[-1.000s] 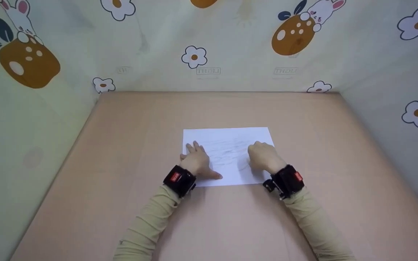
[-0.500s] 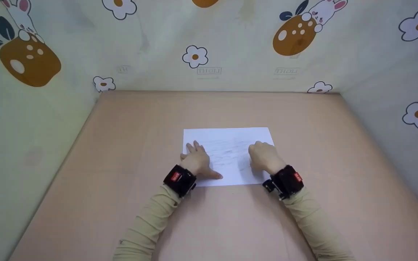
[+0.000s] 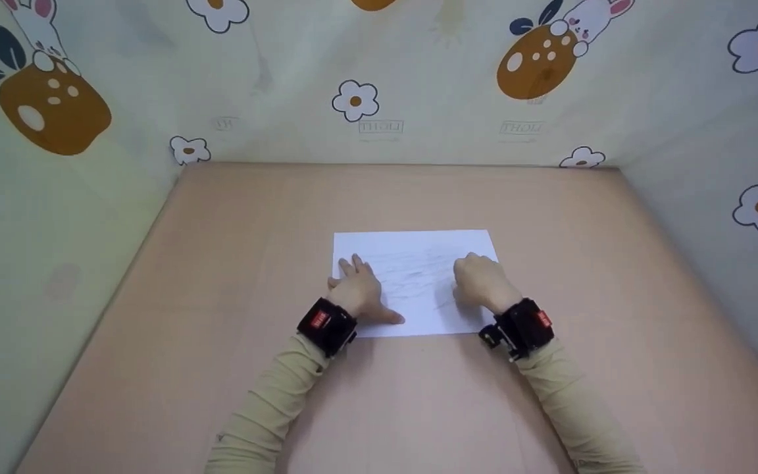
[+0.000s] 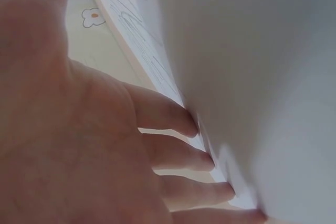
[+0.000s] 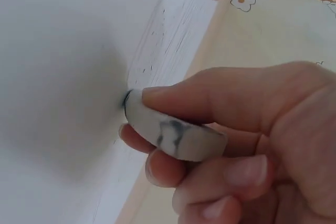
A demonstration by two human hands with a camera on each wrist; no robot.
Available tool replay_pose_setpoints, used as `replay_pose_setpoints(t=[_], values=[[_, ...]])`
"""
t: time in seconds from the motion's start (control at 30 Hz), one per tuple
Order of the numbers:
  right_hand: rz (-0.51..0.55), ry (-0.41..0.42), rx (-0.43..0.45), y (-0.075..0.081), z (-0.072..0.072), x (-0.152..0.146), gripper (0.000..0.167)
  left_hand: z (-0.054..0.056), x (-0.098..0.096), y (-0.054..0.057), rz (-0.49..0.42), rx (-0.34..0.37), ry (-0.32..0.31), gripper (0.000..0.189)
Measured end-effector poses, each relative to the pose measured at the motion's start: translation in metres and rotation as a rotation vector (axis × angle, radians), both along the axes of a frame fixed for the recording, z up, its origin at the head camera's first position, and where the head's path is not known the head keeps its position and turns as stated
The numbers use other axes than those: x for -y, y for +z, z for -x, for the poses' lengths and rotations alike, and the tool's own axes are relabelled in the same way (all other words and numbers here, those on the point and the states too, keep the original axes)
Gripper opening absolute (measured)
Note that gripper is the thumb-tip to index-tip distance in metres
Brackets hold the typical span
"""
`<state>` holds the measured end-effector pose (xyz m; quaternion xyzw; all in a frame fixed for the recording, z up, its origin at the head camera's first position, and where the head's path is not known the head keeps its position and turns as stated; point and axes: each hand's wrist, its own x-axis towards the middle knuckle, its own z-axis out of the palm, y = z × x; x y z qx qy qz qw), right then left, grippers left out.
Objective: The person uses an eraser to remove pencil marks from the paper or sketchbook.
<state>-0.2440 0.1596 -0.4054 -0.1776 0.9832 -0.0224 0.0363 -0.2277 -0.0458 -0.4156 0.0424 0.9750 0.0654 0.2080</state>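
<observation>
One whitish, oblong, eraser-like block (image 5: 173, 134) we see pinched in the right hand (image 3: 484, 283), pointing upper-left in its wrist view, touching scribbled white paper (image 3: 412, 245); left hand (image 3: 360, 293) spread.

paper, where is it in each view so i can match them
Head: the paper lies mid-picture, under the left hand and right hand.
Left wrist: fills most of the right side.
Right wrist: fills most of the left side.
Shared landmark: the dark scribbles on it.
</observation>
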Motion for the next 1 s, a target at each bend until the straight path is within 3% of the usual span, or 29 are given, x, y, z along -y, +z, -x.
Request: replay_pose_setpoints(t=[0.1,0.17,0.23,0.4,0.5,0.63,0.73,0.8,0.93,1.0], values=[[0.043,0.119,0.005,-0.001,-0.002,0.006,0.013,0.0,0.0,0.0,0.006,-0.005,0.01,0.13],[0.075,0.152,0.019,-0.002,-0.003,0.008,0.018,0.0,0.001,-0.001,0.004,-0.01,0.017,0.129],[0.088,0.124,0.03,-0.001,-0.002,0.007,0.019,0.0,0.0,-0.001,-0.003,-0.011,0.019,0.13],[0.012,-0.042,0.015,0.001,0.002,-0.005,0.008,0.0,0.0,0.0,-0.015,-0.01,-0.006,0.129],[-0.022,-0.02,-0.015,0.001,0.001,-0.004,0.006,0.0,0.0,0.0,-0.007,-0.017,-0.018,0.128],[-0.028,0.101,-0.016,0.001,-0.009,0.013,0.007,-0.001,0.002,0.001,-0.005,-0.028,-0.014,0.128],[-0.012,0.135,0.036,0.003,-0.015,0.021,0.011,-0.001,0.002,0.002,-0.013,-0.033,-0.009,0.128],[-0.013,0.112,0.061,0.005,-0.013,0.018,0.011,-0.001,0.001,0.002,-0.015,-0.033,-0.012,0.127],[-0.022,-0.009,0.085,0.006,-0.004,0.004,0.009,-0.002,0.0,0.002,-0.001,-0.03,-0.021,0.126],[-0.022,-0.013,0.073,0.005,-0.003,0.002,0.009,-0.002,0.0,0.002,0.006,-0.031,-0.022,0.125]])
